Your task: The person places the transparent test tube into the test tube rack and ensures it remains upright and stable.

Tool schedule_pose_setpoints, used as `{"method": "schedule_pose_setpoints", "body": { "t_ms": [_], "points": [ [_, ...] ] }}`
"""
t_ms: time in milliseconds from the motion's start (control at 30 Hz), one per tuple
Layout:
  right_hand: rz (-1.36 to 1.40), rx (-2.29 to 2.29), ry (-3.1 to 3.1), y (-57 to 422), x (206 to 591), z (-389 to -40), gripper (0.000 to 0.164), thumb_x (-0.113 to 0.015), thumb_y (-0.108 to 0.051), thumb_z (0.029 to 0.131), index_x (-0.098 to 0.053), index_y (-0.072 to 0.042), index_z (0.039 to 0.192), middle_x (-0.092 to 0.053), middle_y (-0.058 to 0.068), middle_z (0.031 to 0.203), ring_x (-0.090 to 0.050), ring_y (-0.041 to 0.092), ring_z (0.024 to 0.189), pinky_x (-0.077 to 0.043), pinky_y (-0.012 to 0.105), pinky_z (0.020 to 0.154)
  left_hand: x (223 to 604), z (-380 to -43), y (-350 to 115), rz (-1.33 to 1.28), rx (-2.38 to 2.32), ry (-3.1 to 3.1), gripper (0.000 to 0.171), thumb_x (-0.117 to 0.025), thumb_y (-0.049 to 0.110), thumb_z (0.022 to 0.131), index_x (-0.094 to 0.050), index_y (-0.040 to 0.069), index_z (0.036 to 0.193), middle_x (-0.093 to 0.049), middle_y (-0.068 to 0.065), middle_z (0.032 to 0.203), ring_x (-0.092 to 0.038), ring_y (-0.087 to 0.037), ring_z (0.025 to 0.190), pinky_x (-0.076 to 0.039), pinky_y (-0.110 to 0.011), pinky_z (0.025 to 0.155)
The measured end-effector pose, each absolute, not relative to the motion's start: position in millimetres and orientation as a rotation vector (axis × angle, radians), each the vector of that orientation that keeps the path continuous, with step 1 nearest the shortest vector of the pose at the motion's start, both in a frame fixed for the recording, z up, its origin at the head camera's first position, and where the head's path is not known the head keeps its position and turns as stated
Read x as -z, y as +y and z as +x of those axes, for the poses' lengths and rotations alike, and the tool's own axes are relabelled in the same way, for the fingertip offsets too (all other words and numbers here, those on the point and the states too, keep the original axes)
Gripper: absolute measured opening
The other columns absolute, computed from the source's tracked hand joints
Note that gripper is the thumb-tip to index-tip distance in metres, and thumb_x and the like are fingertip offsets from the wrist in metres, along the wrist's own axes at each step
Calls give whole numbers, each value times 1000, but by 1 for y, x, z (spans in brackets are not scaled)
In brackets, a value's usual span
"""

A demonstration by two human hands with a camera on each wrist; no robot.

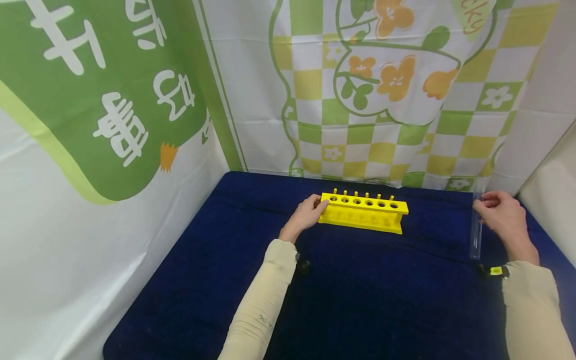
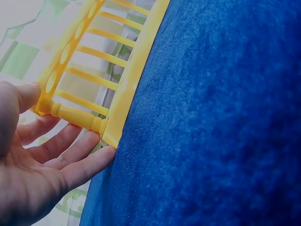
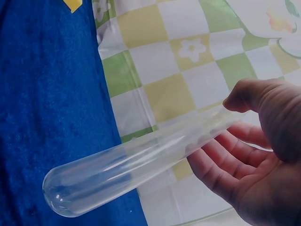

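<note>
A yellow test tube rack (image 1: 360, 227) with a row of round holes and a row of pegs stands on the dark blue cloth. At its left end my left hand (image 1: 307, 216) grips it, thumb on the top bar; the left wrist view shows the fingers (image 2: 89, 160) against the rack's end post (image 2: 77, 117). Off to the right, my right hand (image 1: 506, 217) holds a clear glass test tube (image 1: 475, 240) near its upper part. In the right wrist view the tube (image 3: 94, 181) slants with its rounded closed end down and away from the fingers.
Dark blue cloth (image 1: 382, 300) covers the table. A white curtain with green and yellow checks (image 1: 310, 90) hangs behind the back edge, and a white and green printed sheet (image 1: 148, 210) hangs along the left side.
</note>
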State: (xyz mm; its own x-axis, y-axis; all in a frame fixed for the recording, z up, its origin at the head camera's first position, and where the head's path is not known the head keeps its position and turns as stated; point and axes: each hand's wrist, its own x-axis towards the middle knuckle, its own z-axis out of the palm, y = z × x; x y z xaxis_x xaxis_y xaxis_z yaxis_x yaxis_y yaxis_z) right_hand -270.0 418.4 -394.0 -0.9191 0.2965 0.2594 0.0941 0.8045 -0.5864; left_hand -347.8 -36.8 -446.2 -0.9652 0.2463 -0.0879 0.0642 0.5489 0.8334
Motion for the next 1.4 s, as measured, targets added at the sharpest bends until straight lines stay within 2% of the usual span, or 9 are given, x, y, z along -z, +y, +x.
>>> {"method": "schedule_pose_setpoints", "body": {
  "t_ms": [267,800,1033,1400],
  "points": [
    [-280,-867,-2666,412,387,-268,54,-52,-34,95,-48,10,128,-59,33,112,-52,-7,50,-44,19,48,445,-348,-37,266,-1380,2587,55,-42,54,101,-48,15,139,-59,-5,124,-59,-19,98,-52,-35,88],
    [-228,-857,-2567,398,377,-265,50,-53,-31,94,-51,7,127,-61,24,106,-45,-16,52,-43,15,48,444,-346,-37,269,-1381,2581,54,-42,54,101,-47,16,139,-60,-4,120,-59,-19,96,-52,-34,86],
    [-224,-847,-2542,393,375,-263,49,-53,-32,94,-51,5,127,-60,22,108,-40,-20,56,-40,13,49,445,-347,-37,281,-1375,2595,55,-42,55,101,-47,15,139,-59,-4,121,-59,-20,97,-52,-35,86],
    [-209,-838,-2491,383,373,-264,45,-56,-28,93,-53,4,125,-59,11,102,-39,-22,58,-37,8,53,446,-348,-38,286,-1368,2593,55,-42,56,101,-47,16,139,-59,-5,124,-58,-20,98,-52,-36,88]
  ]
}}
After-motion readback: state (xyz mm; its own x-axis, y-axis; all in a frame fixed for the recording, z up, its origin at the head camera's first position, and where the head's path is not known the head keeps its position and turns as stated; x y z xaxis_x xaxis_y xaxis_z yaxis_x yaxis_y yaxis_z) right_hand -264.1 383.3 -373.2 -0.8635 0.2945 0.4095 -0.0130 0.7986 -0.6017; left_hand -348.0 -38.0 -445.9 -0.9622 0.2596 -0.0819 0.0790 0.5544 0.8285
